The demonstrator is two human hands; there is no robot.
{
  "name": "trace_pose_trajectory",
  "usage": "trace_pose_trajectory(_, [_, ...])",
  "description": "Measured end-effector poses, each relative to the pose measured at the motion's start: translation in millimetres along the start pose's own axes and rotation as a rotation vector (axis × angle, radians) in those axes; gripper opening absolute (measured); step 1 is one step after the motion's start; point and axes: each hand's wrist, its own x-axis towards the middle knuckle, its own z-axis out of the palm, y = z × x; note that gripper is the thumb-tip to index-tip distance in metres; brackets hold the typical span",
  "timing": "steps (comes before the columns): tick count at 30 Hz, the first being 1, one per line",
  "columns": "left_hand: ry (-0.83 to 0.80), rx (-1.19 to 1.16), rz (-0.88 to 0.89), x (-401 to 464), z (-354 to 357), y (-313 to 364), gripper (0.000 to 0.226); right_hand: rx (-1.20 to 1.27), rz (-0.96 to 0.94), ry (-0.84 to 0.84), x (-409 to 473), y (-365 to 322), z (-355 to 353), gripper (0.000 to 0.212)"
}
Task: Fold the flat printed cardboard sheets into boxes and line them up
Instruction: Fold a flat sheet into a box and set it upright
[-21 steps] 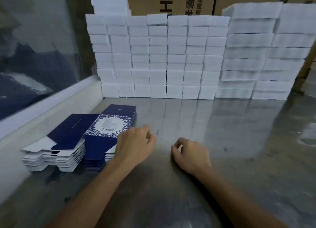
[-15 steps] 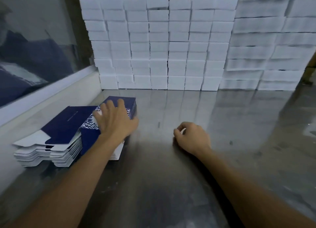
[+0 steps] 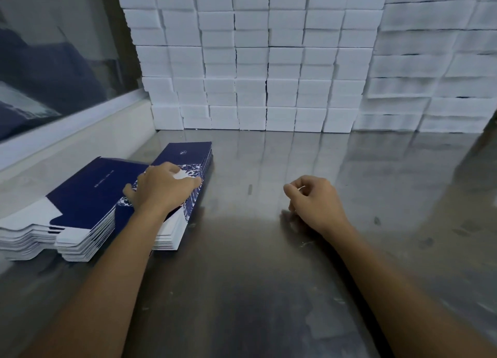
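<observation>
Our left hand [image 3: 164, 188] rests on the right stack of flat sheets [image 3: 185, 156], fingers curling over its edge. Our right hand [image 3: 316, 203] sits loosely curled on the worktop [image 3: 255, 250], holding nothing we can see.

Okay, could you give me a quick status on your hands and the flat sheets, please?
Left hand gripping the top sheet of the right stack. Right hand loosely curled on the steel table, holding nothing. No folded box yet; nothing in the way.

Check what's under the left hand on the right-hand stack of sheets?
The left hand rests on the top blue-and-white patterned sheet of the right stack, fingers curled at its edge. More flat sheets lie layered beneath. The hand covers the sheet's middle, so the grip can't be judged.
</observation>
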Motion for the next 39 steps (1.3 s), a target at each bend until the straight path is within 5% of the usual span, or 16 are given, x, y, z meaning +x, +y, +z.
trace_pose_trajectory(9, [0.191, 0.089, 0.231, -19, -11, 11, 0.022, 0.036, -0.016, -0.011, -2, -3, -1, 0.017])
trace_pose_trajectory(12, [0.172, 0.164, 0.235, -28, -9, 20, 0.042, 0.055, -0.020, -0.023, -5, -5, -1, 0.018])
trace_pose_trajectory(17, [0.388, 0.221, 0.392, -44, -11, 27, 0.022, 0.143, -0.058, -0.052, -13, -10, -1, 0.020])
trace_pose_trajectory(23, [0.547, 0.295, 0.541, -59, -15, 36, 0.051, 0.191, -0.102, -0.083, -20, -20, 1, 0.020])
trace_pose_trajectory(31, [0.492, 0.376, 0.939, -101, 16, 64, 0.049, 0.990, 0.266, -0.463, -27, -50, 8, 0.045])
trace_pose_trajectory(36, [0.504, 0.203, 1.293, -104, 32, 73, 0.035, 1.406, 0.388, -0.443, -27, -43, -5, 0.046])
trace_pose_trajectory(39, [0.437, -0.010, 1.349, -97, 25, 67, 0.034, 1.394, 0.407, -0.319, -20, -39, -10, 0.052])
